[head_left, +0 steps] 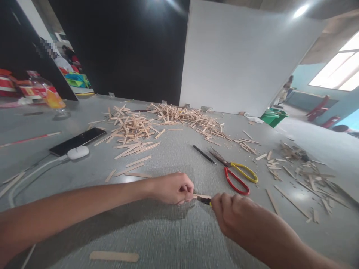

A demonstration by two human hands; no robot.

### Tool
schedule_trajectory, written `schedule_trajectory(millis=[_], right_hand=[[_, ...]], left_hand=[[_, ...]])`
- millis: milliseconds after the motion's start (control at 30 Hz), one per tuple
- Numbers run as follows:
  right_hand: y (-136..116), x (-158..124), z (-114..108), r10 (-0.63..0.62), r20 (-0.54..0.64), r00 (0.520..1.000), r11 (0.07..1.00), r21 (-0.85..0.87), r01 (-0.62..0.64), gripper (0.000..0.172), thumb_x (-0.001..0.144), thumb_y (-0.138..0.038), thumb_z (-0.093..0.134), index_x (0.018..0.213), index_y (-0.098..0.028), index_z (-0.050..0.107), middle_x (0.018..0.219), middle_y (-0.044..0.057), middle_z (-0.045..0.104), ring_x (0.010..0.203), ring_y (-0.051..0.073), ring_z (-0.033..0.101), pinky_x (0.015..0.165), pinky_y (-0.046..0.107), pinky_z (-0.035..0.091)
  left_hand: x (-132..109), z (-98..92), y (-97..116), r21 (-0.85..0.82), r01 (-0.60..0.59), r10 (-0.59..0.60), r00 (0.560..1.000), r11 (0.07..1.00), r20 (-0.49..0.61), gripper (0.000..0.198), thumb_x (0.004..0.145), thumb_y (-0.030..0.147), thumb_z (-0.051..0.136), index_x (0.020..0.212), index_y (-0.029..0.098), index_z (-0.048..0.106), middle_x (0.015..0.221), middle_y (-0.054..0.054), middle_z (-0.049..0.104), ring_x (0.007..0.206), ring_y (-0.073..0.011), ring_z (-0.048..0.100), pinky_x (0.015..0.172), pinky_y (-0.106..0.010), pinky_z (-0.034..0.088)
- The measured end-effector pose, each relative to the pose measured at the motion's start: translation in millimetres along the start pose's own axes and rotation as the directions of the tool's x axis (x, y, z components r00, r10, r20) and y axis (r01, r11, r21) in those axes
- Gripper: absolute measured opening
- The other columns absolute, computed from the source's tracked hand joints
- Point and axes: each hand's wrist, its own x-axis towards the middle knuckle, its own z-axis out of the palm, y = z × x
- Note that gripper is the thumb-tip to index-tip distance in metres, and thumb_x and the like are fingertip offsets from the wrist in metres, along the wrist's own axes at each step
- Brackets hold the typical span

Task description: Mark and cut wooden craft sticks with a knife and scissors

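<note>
My left hand [172, 188] is closed, its fingers pinching a wooden craft stick [206, 196] whose end sticks out to the right. My right hand [238, 211] is wrapped round a utility knife [204, 200] with black and yellow parts. Its blade lies against the stick close to my left fingertips; most of the handle is hidden in my palm. Beyond my right hand lie open scissors [230, 164] with one red and one yellow handle, and a black pen [204, 154]. A single craft stick [114, 256] lies flat at the near edge of the view.
Piles of craft sticks [131, 125] spread across the back of the grey table [157, 235]. Cut pieces and scraps [311, 179] litter the right side. On the left are a phone [78, 141], a white charger [78, 152] with its cable, and a plastic bottle [52, 97]. Upright panels [241, 56] stand behind.
</note>
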Motion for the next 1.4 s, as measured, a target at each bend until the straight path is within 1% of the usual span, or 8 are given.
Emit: schedule_trajectory(millis=[233,400,500,700,933,1033,1167,1400], right_hand=[[32,-2,36,0.041,0.015,0.999,0.929,0.368,-0.044,0.018,0.091,-0.013,0.070,0.088,-0.023,0.055,0.062,-0.005,0.066,0.047,0.016,0.062,0.047,0.037,0.012],[9,-3,17,0.007,-0.047,0.999,0.994,0.110,-0.002,0.017,0.082,-0.003,0.061,0.085,-0.020,0.061,0.063,0.001,0.062,0.045,0.017,0.055,0.046,0.038,0.011],[-1,-3,8,0.028,0.009,1.000,0.999,-0.016,-0.027,0.017,0.081,-0.002,0.058,0.082,-0.018,0.063,0.065,0.005,0.061,0.049,0.019,0.056,0.046,0.039,0.014],[25,-2,36,0.071,0.015,0.997,0.924,0.375,-0.072,0.014,0.099,-0.022,0.064,0.087,-0.023,0.059,0.060,-0.004,0.066,0.046,0.018,0.062,0.047,0.038,0.012],[17,7,1,-0.058,-0.003,0.998,0.983,0.172,0.058,0.023,0.069,0.002,0.069,0.072,-0.020,0.063,0.063,0.000,0.063,0.045,0.017,0.058,0.043,0.040,0.008],[18,6,5,-0.046,0.000,0.999,0.978,0.206,0.045,0.023,0.072,0.001,0.071,0.074,-0.021,0.064,0.064,-0.001,0.064,0.045,0.017,0.059,0.044,0.040,0.009],[19,0,28,0.072,-0.016,0.997,0.949,0.310,-0.063,0.010,0.094,-0.019,0.069,0.086,-0.022,0.064,0.062,-0.002,0.067,0.047,0.019,0.064,0.047,0.039,0.013],[15,6,12,-0.027,0.019,0.999,0.977,0.214,0.023,0.024,0.078,0.003,0.064,0.076,-0.020,0.058,0.066,0.000,0.065,0.050,0.016,0.062,0.045,0.036,0.014]], left_hand=[[1,1.5,-2,-0.008,0.014,-0.014,1.000,1.000,0.011,0.016,0.088,0.022,0.057,0.072,0.019,0.059,0.060,0.003,0.057,0.052,-0.0105,0.048,0.049,-0.020,0.036],[1,1.0,-2,-0.001,-0.001,0.001,1.000,1.000,0.004,0.018,0.088,0.021,0.057,0.070,0.019,0.058,0.058,0.004,0.057,0.052,-0.0106,0.048,0.050,-0.020,0.037],[1,0.8,-2,0.010,-0.011,0.011,1.000,1.000,-0.001,0.018,0.087,0.019,0.058,0.069,0.019,0.058,0.057,0.004,0.057,0.052,-0.0107,0.049,0.051,-0.020,0.037],[2,1.5,-2,0.018,-0.001,0.001,1.000,1.000,0.003,0.019,0.088,0.021,0.057,0.069,0.019,0.057,0.057,0.004,0.056,0.050,-0.0108,0.048,0.048,-0.020,0.036],[0,0.0,2,0.010,-0.001,0.001,1.000,1.000,0.009,0.021,0.088,0.021,0.058,0.067,0.019,0.057,0.057,0.004,0.057,0.051,-0.0102,0.047,0.049,-0.020,0.035],[1,-0.1,1,0.006,0.010,-0.010,1.000,1.000,0.019,0.019,0.088,0.022,0.059,0.069,0.019,0.057,0.057,0.004,0.057,0.050,-0.0102,0.047,0.049,-0.021,0.035],[3,0.3,-3,0.012,0.015,-0.015,1.000,1.000,0.022,0.019,0.088,0.024,0.058,0.070,0.019,0.057,0.058,0.003,0.058,0.050,-0.0106,0.047,0.047,-0.021,0.035],[0,0.3,-1,0.007,-0.004,0.004,1.000,1.000,0.009,0.019,0.088,0.023,0.059,0.070,0.019,0.058,0.058,0.004,0.057,0.051,-0.0103,0.047,0.049,-0.021,0.036]])
